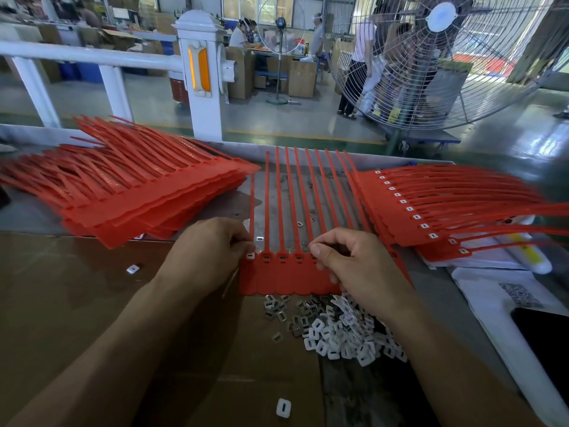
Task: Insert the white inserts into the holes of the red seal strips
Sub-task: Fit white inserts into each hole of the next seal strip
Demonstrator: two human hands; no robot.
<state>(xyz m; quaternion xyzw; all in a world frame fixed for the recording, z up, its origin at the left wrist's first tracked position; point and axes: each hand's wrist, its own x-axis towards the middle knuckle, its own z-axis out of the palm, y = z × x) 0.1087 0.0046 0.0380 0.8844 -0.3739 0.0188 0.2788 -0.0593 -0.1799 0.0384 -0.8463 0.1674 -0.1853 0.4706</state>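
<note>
Gripping the red seal strip [286,277] at 12 o'clock: left hand [206,251] pinches its left edge, right hand [354,266] curls on its right; white inserts [338,334] heaped at 5 o'clock.

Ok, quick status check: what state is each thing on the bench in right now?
Strip sheet being worked: flat on bench, leftmost hole filled white, next holes empty.
Left stack of strips: fanned pile, no inserts visible.
Right stack of strips: fanned, white inserts seated.
Insert pile: loose heap beside the sheet.
Left hand: fingers curled at the sheet's left edge.
Right hand: fingers curled over the sheet; contents unclear.
</note>
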